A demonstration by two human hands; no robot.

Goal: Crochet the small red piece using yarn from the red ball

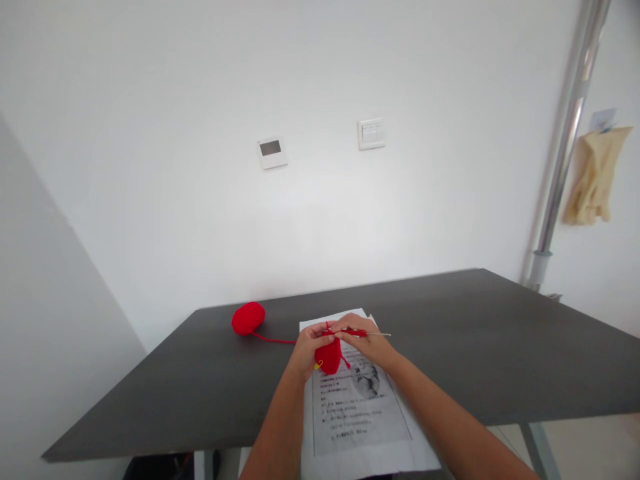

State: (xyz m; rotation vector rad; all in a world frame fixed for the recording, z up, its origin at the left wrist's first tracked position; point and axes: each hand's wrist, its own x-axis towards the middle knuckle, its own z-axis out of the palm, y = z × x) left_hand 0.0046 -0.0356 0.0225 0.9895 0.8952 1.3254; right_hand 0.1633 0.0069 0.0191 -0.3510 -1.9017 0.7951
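My left hand (306,348) is closed on a small red crocheted piece (329,357) with a yellow marker at its lower left. My right hand (364,340) pinches a crochet hook (367,333) with a red handle, whose metal end points right. Both hands hover just above a printed sheet of paper (360,413) on the dark grey table (500,347). A red strand (273,339) runs from the piece left to a ball of red yarn (248,317) lying near the table's far left corner.
White walls stand behind and to the left of the table, with a small panel (273,153) and a light switch (371,133). A metal pole (565,147) rises at the right, next to hanging pale gloves (595,177).
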